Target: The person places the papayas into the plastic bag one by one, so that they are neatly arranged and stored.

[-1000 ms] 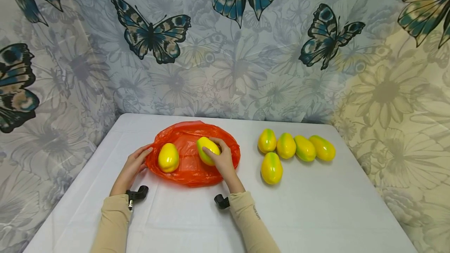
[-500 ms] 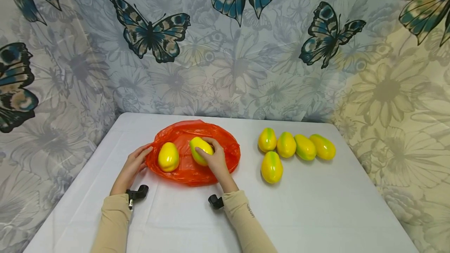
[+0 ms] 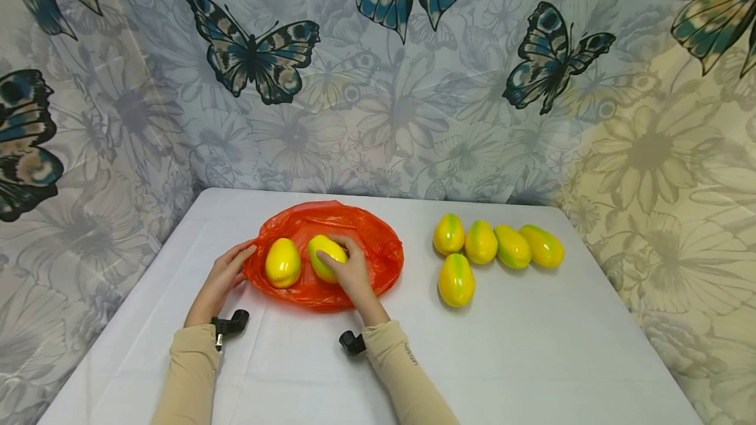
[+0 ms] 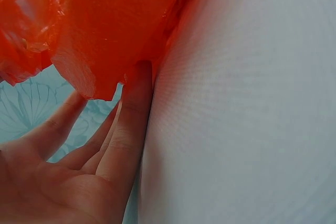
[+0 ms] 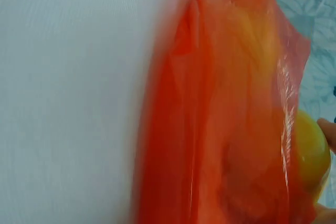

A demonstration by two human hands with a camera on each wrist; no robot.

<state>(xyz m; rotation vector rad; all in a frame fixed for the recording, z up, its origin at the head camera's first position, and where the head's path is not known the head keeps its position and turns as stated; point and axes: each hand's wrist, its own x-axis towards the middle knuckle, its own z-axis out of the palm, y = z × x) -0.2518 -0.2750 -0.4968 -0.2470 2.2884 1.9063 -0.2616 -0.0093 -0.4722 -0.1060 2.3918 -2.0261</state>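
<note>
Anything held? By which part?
Right hand: one yellow fruit, gripped around its right side. Left hand: at left rim of red bag; pinching or just touching, can't tell.

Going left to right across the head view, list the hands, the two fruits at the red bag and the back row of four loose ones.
Left hand, unheld bag fruit, held fruit, right hand, first back-row fruit, second back-row fruit, third back-row fruit, last back-row fruit.
</note>
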